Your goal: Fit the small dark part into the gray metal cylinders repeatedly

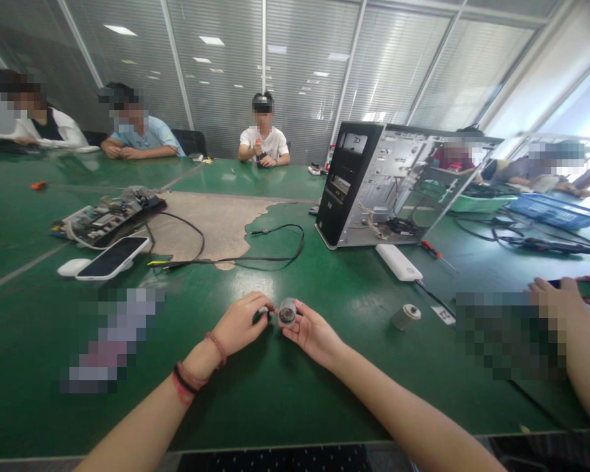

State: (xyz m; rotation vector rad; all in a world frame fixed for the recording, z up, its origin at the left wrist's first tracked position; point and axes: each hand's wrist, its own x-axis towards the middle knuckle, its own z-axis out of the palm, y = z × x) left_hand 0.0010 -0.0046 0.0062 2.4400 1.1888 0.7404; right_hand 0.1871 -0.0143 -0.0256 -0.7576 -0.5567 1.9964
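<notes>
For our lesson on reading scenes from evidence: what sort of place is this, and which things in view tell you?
Probably an electronics repair or training workshop: an open black-and-silver computer case stands on the long green-topped table, a bare circuit board with cables lies nearby, and a red-handled screwdriver rests beside the case.

A long green table (295, 393) fills the room, its surface worn bare in a pale patch (211, 223). Behind it runs a glass partition wall (275, 59) with closed grey blinds that reflect rectangular ceiling lights. Bright windows (570, 105) stand at right.
</notes>
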